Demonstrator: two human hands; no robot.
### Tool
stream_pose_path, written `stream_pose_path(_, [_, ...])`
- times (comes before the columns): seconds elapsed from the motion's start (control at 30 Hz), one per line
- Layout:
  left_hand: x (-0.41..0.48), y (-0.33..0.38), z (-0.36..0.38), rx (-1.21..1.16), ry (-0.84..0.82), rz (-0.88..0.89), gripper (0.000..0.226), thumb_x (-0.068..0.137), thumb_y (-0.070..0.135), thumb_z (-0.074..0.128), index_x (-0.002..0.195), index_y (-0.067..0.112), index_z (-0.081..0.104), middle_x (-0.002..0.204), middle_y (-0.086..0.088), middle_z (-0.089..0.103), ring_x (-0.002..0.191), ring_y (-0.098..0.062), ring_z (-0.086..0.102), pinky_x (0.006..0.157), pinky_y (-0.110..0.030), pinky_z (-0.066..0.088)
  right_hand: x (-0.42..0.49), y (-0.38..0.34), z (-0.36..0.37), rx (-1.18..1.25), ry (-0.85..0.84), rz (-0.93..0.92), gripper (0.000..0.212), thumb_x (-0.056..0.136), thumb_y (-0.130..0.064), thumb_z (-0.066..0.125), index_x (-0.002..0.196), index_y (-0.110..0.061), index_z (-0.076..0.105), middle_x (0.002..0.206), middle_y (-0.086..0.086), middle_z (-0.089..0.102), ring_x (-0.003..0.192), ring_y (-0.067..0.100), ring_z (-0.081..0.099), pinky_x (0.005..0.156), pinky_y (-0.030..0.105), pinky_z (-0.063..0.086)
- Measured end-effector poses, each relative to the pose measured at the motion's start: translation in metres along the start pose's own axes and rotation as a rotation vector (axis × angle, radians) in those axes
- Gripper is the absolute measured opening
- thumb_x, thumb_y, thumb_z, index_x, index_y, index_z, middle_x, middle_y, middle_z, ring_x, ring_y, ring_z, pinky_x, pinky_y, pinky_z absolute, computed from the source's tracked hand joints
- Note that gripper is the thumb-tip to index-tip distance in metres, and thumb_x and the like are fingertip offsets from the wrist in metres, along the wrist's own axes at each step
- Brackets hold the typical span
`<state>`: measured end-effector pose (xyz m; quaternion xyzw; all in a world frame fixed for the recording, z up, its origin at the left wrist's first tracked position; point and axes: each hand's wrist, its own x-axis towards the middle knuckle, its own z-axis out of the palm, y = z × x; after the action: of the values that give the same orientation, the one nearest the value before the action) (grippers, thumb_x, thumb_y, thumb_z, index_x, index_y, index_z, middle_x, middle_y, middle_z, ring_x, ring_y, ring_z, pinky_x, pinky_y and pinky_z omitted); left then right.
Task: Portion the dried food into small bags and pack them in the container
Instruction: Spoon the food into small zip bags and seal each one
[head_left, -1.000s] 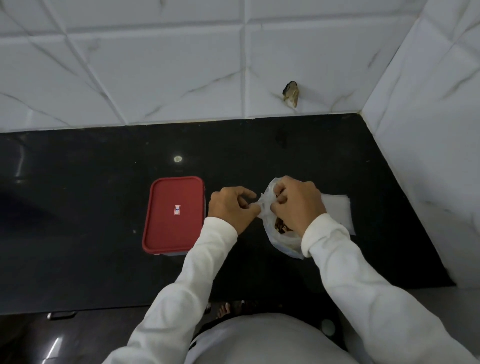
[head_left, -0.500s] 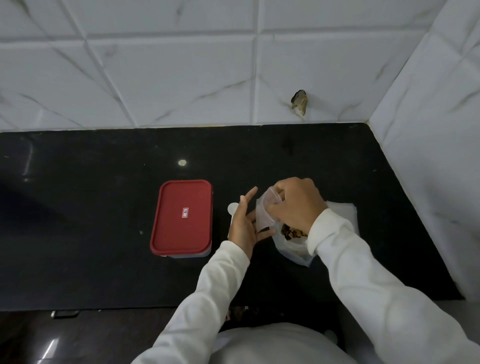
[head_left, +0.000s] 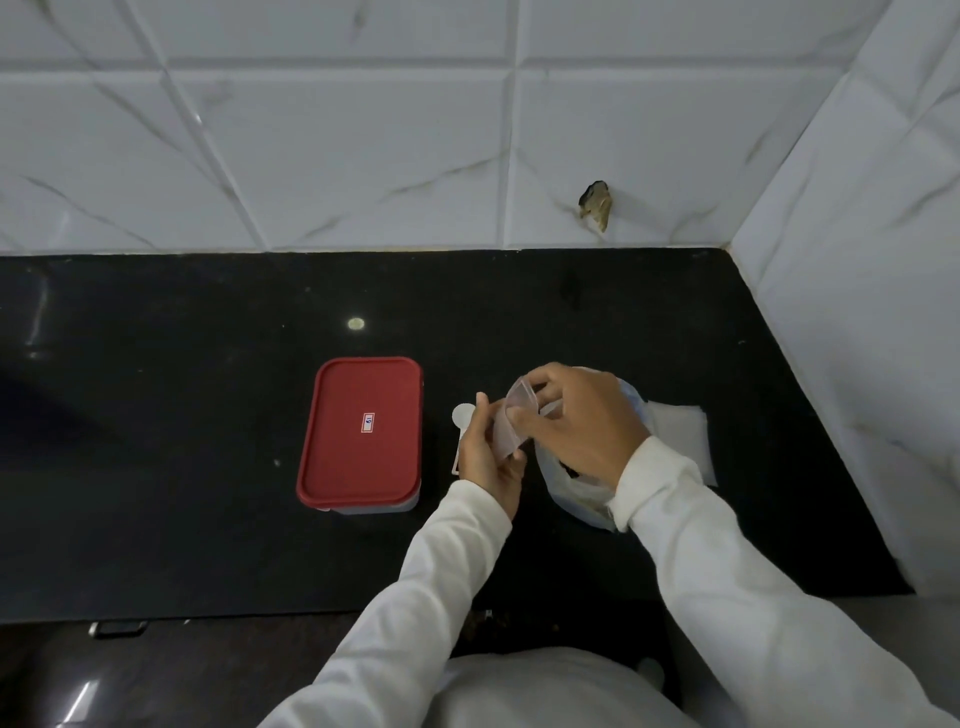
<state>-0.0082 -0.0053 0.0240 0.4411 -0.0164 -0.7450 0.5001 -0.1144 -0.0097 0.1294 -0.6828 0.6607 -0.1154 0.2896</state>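
A glossy black stone countertop (head_left: 156, 441) ran from the left edge to the right-hand corner. Behind it, on the far side, rose a wall of white tiles (head_left: 311, 156) with thin grey marble veins, and a matching tiled wall (head_left: 857, 260) closed off the right. Low on the far wall, a chipped hole (head_left: 596, 203) broke one tile. A small round light reflection (head_left: 356, 323) shone on the counter. Below the near edge, at left, a metal handle (head_left: 117, 629) showed on a dark cabinet front.

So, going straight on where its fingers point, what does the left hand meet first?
Probably nothing soon: the left hand, holding the small bag, points toward the tiled wall over bare countertop. The white scoop lies just left of that line, seemingly lower.
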Motion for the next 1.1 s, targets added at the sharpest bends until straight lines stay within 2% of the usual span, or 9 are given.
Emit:
stream_pose_path(0.1, [0.005,0.003,-0.005,-0.047,0.037,-0.019,0.052,0.090,0.053,0.062,0.124,0.014,0.066,0.117,-0.015,0.068,0.072,-0.013,0.068,0.039,-0.014,0.046,-0.007,0.010,0.000,0.084,0.111,-0.129,0.047,0.092,-0.037,0.061,0.134,-0.020,0.051,0.118,-0.003,0.062,0.098,0.008,0.062,0.089,0.027,0.052])
stream_pose_path(0.2, [0.008,0.006,-0.007,-0.070,0.034,-0.032,0.059,0.090,0.052,0.063,0.129,0.009,0.061,0.096,-0.008,0.069,0.054,-0.008,0.065,0.037,-0.013,0.044,-0.012,0.018,0.002,0.193,0.271,-0.241,0.055,0.086,-0.049,0.058,0.133,-0.019,0.053,0.120,-0.004,0.061,0.103,0.006,0.059,0.088,0.033,0.054])
stream_pose_path(0.3, [0.005,0.009,-0.004,-0.113,-0.005,-0.075,0.050,0.091,0.049,0.062,0.122,0.009,0.062,0.076,-0.006,0.070,0.050,-0.009,0.063,0.036,-0.013,0.044,-0.012,0.024,0.011,0.214,0.216,-0.216,0.085,0.072,-0.070,0.060,0.140,-0.021,0.043,0.131,-0.005,0.055,0.114,0.007,0.054,0.092,0.034,0.053])
stream_pose_path(0.37, [0.004,0.009,-0.001,-0.105,-0.006,-0.057,0.039,0.095,0.044,0.060,0.109,0.008,0.066,0.072,-0.006,0.069,0.050,-0.009,0.062,0.036,-0.013,0.044,-0.012,0.028,0.017,0.235,0.190,-0.181,0.089,0.070,-0.073,0.057,0.141,-0.022,0.042,0.132,-0.005,0.054,0.115,0.009,0.054,0.093,0.040,0.052])
stream_pose_path(0.5, [0.006,0.011,0.001,-0.107,-0.007,-0.082,0.037,0.099,0.039,0.055,0.086,0.005,0.065,0.062,-0.005,0.063,0.041,-0.007,0.055,0.034,-0.012,0.041,-0.014,0.038,0.025,0.409,0.241,-0.125,0.057,0.084,-0.042,0.066,0.133,-0.018,0.053,0.125,-0.002,0.060,0.112,0.012,0.058,0.096,0.032,0.050])
stream_pose_path(0.67, [0.012,0.014,-0.005,-0.155,-0.011,-0.093,0.045,0.094,0.049,0.057,0.097,0.005,0.067,0.073,-0.007,0.066,0.045,-0.007,0.058,0.037,-0.012,0.044,-0.013,0.053,0.034,0.351,0.313,-0.053,0.023,0.090,-0.017,0.063,0.112,-0.011,0.068,0.100,0.006,0.070,0.091,0.016,0.066,0.081,0.025,0.051])
stream_pose_path(0.8, [0.008,0.030,-0.002,-0.178,-0.052,-0.014,0.045,0.095,0.050,0.055,0.101,0.006,0.066,0.075,-0.007,0.068,0.045,-0.007,0.058,0.036,-0.013,0.044,-0.015,0.050,0.053,0.393,0.077,-0.027,0.016,0.095,-0.015,0.058,0.108,-0.019,0.066,0.094,-0.009,0.068,0.085,-0.006,0.065,0.084,0.019,0.054])
stream_pose_path(1.0, [0.009,0.068,0.009,-0.097,-0.001,0.102,0.045,0.097,0.050,0.054,0.105,0.007,0.065,0.076,-0.006,0.068,0.047,-0.005,0.057,0.039,-0.011,0.044,0.007,0.034,0.106,0.317,-0.053,0.078,0.020,0.096,-0.013,0.053,0.110,-0.012,0.067,0.101,0.005,0.071,0.089,0.016,0.070,0.088,0.037,0.055])
stream_pose_path(1.1, [0.011,0.083,0.009,-0.081,0.008,0.098,0.047,0.096,0.051,0.055,0.108,0.007,0.065,0.077,-0.006,0.070,0.049,-0.006,0.059,0.041,-0.011,0.047,0.031,0.024,0.121,0.194,0.021,0.143,0.018,0.095,-0.021,0.055,0.106,-0.013,0.067,0.096,0.006,0.071,0.091,0.021,0.067,0.084,0.030,0.052])
